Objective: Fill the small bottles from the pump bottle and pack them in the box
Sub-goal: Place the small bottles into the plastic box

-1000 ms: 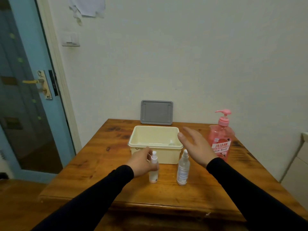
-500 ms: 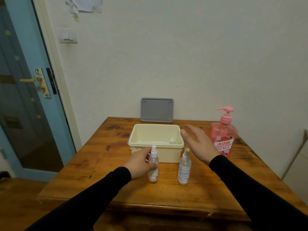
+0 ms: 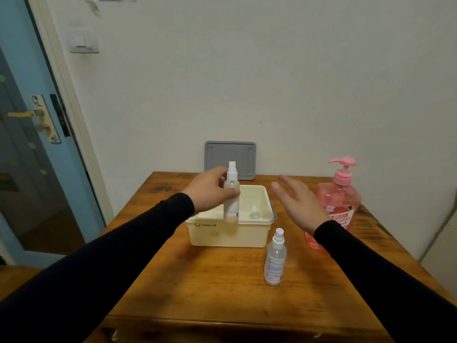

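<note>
My left hand [image 3: 210, 191] grips a small spray bottle [image 3: 232, 209] with pinkish liquid, held upright in the air over the cream box [image 3: 230, 233]. A second small clear spray bottle [image 3: 275, 258] stands on the table in front of the box's right corner. Inside the box the top of another small bottle [image 3: 254, 212] shows. The pink pump bottle [image 3: 340, 199] stands at the right. My right hand [image 3: 300, 204] hovers open between the box and the pump bottle, holding nothing.
A grey lid [image 3: 230, 159] leans against the wall behind the box. The wooden table [image 3: 210, 288] ends close to me, with a blue door [image 3: 27, 144] at the left and a white cabinet [image 3: 440, 243] at the right.
My left hand has lifted the small bottle off the table and carried it up over the box. My right hand stays open beside the box.
</note>
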Demonstrator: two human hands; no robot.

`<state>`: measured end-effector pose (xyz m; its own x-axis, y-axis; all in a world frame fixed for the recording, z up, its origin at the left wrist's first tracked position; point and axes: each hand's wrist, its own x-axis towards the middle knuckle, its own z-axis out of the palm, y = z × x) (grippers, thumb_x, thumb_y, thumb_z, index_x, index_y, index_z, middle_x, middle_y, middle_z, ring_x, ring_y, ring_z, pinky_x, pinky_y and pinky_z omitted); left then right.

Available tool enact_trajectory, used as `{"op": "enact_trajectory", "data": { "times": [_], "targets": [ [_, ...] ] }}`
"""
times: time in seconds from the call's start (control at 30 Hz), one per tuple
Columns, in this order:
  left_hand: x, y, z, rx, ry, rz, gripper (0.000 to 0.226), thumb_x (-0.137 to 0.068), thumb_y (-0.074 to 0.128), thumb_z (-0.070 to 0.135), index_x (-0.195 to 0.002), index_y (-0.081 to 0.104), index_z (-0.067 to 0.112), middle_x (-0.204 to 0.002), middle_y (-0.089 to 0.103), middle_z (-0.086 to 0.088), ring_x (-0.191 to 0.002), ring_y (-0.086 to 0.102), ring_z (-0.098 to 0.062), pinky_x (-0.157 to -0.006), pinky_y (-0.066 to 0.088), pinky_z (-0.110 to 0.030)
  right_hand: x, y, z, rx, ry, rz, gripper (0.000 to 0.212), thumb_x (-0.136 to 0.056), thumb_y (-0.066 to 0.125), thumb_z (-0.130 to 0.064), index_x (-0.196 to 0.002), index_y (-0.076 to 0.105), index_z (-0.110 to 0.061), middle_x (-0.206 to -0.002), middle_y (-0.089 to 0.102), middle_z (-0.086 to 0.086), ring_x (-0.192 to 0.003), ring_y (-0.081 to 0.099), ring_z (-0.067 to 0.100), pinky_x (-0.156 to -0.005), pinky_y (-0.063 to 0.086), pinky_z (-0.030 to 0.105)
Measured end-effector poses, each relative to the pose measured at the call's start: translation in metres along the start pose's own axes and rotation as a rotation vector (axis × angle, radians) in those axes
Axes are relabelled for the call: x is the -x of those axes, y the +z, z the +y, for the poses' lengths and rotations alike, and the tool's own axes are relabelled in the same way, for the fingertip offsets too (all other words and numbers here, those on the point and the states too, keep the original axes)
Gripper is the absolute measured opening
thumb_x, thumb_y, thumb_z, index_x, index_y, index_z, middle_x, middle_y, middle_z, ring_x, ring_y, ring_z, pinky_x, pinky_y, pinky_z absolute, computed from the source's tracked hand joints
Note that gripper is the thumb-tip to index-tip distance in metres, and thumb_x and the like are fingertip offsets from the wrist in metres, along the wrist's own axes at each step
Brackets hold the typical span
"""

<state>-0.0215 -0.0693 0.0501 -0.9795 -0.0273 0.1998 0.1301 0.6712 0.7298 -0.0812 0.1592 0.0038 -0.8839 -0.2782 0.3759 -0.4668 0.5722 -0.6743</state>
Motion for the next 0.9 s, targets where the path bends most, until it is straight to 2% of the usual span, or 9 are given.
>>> {"op": "enact_trajectory", "data": {
  "times": [0.13,0.27,0.4,0.5,0.73,0.8,0.9],
  "targets": [
    [-0.032,0.004,-0.002,0.134,-0.046,-0.014,0.028,-0.085,0.069,0.029,-0.108,0.056,0.020,-0.097,0.062,-0.001,-0.085,0.064,-0.014,-0.067,0.056,-0.026,-0.011,0.002,0.004,-0.012,0.014,-0.006,0.080,-0.081,0.030,-0.073,-0.145,0.036,-0.026,-0.150,0.037,-0.002,-0.137,0.031,0.014,-0.102,0.023,0.028],
    [-0.065,0.017,-0.013,0.226,-0.153,-0.036,0.029,-0.085,0.070,0.021,-0.108,0.055,0.015,-0.101,0.061,-0.005,-0.088,0.065,-0.020,-0.069,0.057,-0.030,-0.025,0.006,0.010,-0.018,0.026,-0.012,0.080,-0.080,0.031,-0.072,-0.145,0.036,-0.025,-0.150,0.037,-0.001,-0.137,0.030,0.014,-0.105,0.024,0.030],
    [-0.085,0.030,-0.029,0.275,-0.272,-0.064,0.018,-0.084,0.069,0.016,-0.096,0.056,0.016,-0.098,0.064,-0.008,-0.084,0.066,-0.019,-0.069,0.058,-0.031,-0.035,0.011,0.016,-0.016,0.035,-0.013,0.079,-0.081,0.032,-0.072,-0.145,0.036,-0.026,-0.150,0.037,-0.001,-0.137,0.030,0.014,-0.106,0.024,0.031],
    [-0.096,0.043,-0.042,0.214,-0.370,-0.110,0.025,-0.083,0.070,0.017,-0.103,0.057,0.012,-0.099,0.066,-0.009,-0.086,0.067,-0.022,-0.071,0.058,-0.033,-0.044,0.015,0.024,-0.012,0.047,-0.026,0.078,-0.082,0.032,-0.072,-0.146,0.035,-0.027,-0.151,0.036,-0.001,-0.138,0.030,0.015,-0.108,0.025,0.034],
    [-0.116,0.065,-0.065,0.204,-0.536,-0.262,0.024,-0.083,0.071,0.014,-0.102,0.059,0.010,-0.092,0.068,-0.008,-0.075,0.068,-0.018,-0.050,0.054,-0.026,-0.064,0.029,0.044,-0.012,0.083,-0.039,0.080,-0.080,0.031,-0.072,-0.144,0.037,-0.025,-0.150,0.037,-0.001,-0.137,0.031,0.014,-0.103,0.024,0.029],
    [-0.120,0.070,-0.069,0.210,-0.563,-0.302,0.023,-0.083,0.071,0.013,-0.103,0.060,0.008,-0.091,0.068,-0.009,-0.074,0.069,-0.018,-0.052,0.055,-0.026,-0.067,0.033,0.049,-0.008,0.094,-0.043,0.077,-0.082,0.032,-0.071,-0.145,0.037,-0.027,-0.150,0.037,-0.002,-0.136,0.031,0.013,-0.101,0.024,0.028],
    [-0.126,0.078,-0.074,0.221,-0.615,-0.370,0.022,-0.083,0.070,0.011,-0.102,0.061,0.005,-0.098,0.069,-0.014,-0.084,0.069,-0.023,-0.066,0.059,-0.033,-0.073,0.039,0.058,-0.006,0.112,-0.052,0.075,-0.084,0.031,-0.071,-0.145,0.036,-0.028,-0.150,0.036,-0.003,-0.136,0.031,0.013,-0.102,0.024,0.028]
  ]
}}
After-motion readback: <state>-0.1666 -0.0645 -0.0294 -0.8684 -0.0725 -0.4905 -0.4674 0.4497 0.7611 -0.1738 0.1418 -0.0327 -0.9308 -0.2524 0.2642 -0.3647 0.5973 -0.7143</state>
